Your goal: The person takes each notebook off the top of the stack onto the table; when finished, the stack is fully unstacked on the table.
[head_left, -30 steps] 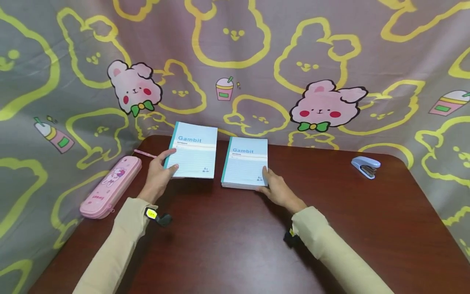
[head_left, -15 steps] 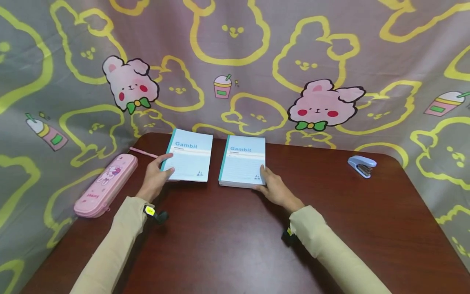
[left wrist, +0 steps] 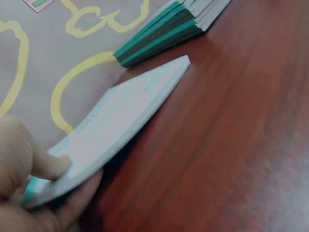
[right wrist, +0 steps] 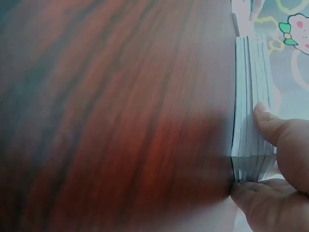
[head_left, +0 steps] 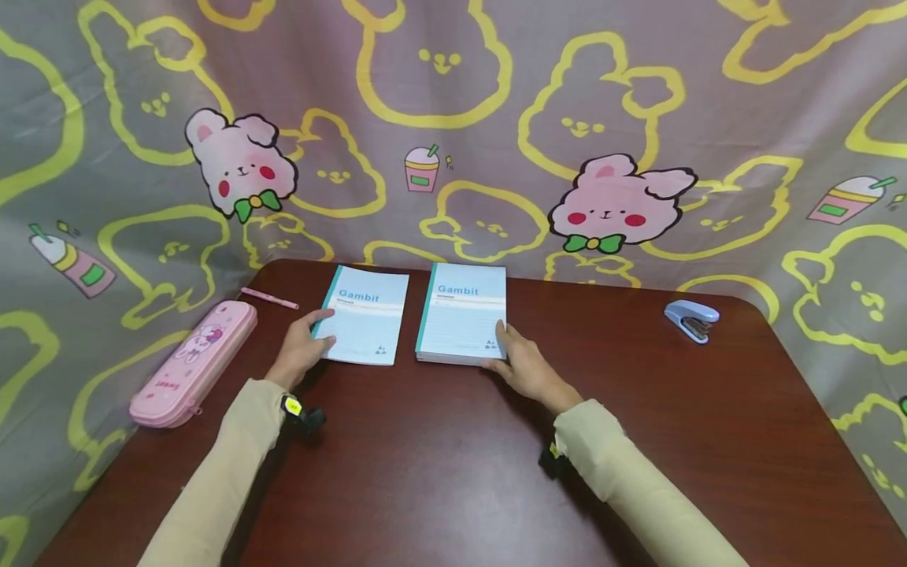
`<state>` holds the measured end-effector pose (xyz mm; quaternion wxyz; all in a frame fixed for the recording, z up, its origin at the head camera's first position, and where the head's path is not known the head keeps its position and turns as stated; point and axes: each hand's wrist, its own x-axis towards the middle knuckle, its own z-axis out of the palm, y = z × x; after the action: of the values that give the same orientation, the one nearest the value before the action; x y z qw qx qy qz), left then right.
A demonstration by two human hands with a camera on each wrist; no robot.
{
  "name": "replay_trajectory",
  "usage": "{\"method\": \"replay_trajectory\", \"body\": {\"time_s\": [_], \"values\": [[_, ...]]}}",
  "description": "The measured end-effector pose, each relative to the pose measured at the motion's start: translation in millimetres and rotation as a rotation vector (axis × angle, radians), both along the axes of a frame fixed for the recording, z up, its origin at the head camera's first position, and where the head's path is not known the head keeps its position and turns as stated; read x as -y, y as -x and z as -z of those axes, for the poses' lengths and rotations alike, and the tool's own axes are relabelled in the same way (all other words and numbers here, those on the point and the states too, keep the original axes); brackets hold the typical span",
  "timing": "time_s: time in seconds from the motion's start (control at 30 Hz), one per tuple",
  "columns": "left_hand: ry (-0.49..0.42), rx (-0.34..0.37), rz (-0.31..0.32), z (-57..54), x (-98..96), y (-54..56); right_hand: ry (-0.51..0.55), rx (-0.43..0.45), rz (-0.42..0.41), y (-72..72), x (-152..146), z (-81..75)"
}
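Observation:
A thin light-blue Gambit notebook with a teal spine is in my left hand, pinched at its left edge. In the left wrist view the notebook bows slightly, its far edge just above or on the table; I cannot tell which. To its right, a stack of matching notebooks lies on the table. My right hand grips the stack's near right corner. The right wrist view shows the thumb and fingers against the stack's layered page edges.
On the left of the brown table lies a pink pencil case, with a pink pen behind it. A light-blue stapler rests at the right. A patterned curtain hangs behind the table.
My left hand has lowered the single notebook toward the table, uncovering more of the pen. My right hand stays on the stack. The view has shifted slightly.

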<state>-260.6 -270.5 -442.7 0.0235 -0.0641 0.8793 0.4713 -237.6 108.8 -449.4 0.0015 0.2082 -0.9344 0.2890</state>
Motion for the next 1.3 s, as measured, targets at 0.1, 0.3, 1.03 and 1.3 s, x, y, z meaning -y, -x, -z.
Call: {"method": "replay_trajectory", "body": {"time_s": [0.1,0.3,1.03,1.3], "values": [[0.116,0.003,0.047,-2.9,-1.8,3.9,0.006,-0.005,0.006,-0.9,-1,-1.4],[0.300,-0.079,0.093,-5.8,-8.0,6.7,0.013,-0.021,0.006,-0.3,-4,-0.3],[0.124,-0.146,0.250,-23.1,-95.1,4.0,0.022,-0.056,-0.024,1.2,-2,-5.9],[0.126,-0.088,0.321,-6.6,-143.4,1.9,0.008,-0.031,-0.024,1.5,0,-2.5]]}}
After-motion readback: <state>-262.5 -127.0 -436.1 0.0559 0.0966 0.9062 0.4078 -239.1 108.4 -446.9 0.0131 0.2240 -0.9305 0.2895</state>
